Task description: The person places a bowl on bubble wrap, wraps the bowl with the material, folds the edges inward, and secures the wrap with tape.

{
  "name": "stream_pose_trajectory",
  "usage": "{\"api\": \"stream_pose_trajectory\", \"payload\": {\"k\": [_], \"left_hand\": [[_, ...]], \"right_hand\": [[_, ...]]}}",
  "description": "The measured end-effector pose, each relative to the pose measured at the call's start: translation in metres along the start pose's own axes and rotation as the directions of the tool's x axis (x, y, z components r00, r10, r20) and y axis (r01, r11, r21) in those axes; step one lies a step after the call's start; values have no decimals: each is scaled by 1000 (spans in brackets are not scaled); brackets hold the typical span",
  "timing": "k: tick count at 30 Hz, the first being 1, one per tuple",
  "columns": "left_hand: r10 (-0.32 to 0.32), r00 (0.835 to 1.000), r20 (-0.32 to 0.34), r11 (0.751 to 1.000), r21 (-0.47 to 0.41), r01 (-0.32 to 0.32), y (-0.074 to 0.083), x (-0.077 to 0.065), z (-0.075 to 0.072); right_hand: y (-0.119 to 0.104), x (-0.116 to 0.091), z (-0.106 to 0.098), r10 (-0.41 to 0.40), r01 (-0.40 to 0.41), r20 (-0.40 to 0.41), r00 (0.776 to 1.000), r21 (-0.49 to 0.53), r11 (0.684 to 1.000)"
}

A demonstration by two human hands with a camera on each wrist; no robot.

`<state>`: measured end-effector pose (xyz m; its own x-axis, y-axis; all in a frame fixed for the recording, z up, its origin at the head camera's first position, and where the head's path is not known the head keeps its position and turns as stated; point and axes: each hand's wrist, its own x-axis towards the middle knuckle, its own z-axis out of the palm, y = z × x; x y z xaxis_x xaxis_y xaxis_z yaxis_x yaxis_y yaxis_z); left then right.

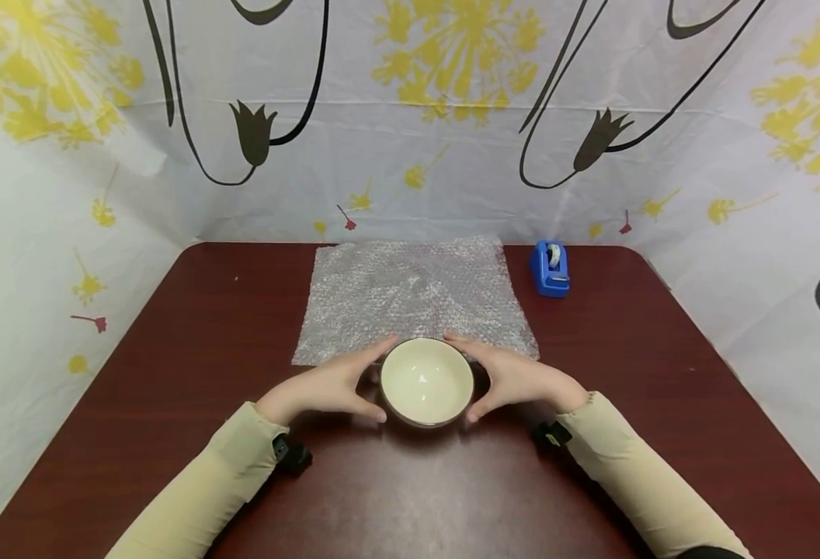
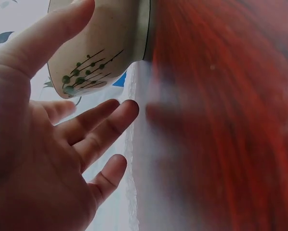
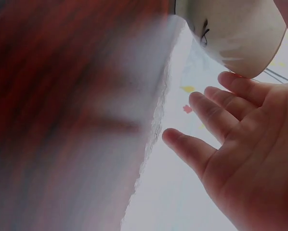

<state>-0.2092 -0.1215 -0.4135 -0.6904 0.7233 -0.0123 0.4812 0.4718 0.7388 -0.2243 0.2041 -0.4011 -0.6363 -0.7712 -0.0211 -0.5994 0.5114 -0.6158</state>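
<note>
A cream bowl [image 1: 427,382] with a dark rim stands upright on the table, just in front of the bubble wrap sheet. Green plant sprigs decorate the outer wall of the bowl [image 2: 105,43] in the left wrist view. My left hand [image 1: 333,386] is spread at the bowl's left side, thumb nearer me and fingers toward the far rim. On the opposite side my right hand [image 1: 522,378] is spread the same way. Both wrist views show relaxed, parted fingers beside the wall; whether any fingertip touches it I cannot tell exactly.
A flat sheet of bubble wrap [image 1: 417,291] lies on the dark red-brown table [image 1: 242,310] behind the bowl. To its right, at the back, stands a blue tape dispenser [image 1: 550,272]. A white patterned cloth [image 1: 410,171] hangs around the table's back and sides.
</note>
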Motion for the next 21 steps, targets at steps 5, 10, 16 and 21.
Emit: {"api": "stream_pose_trajectory", "payload": {"k": [5, 10, 16, 21], "left_hand": [[-40, 999, -5, 998, 44, 40, 4, 0, 1], [-51, 999, -13, 999, -3, 51, 6, 0, 2], [-18, 1000, -24, 998, -67, 16, 4, 0, 4], [3, 999, -33, 996, -84, -6, 3, 1, 4]], "right_hand": [[0, -1, 2, -6, 6, -7, 1000, 11, 1000], [-1, 1, 3, -14, 15, -21, 1000, 35, 999], [0, 3, 5, 6, -5, -17, 1000, 53, 999], [-1, 2, 6, 25, -24, -16, 1000, 83, 996]]}}
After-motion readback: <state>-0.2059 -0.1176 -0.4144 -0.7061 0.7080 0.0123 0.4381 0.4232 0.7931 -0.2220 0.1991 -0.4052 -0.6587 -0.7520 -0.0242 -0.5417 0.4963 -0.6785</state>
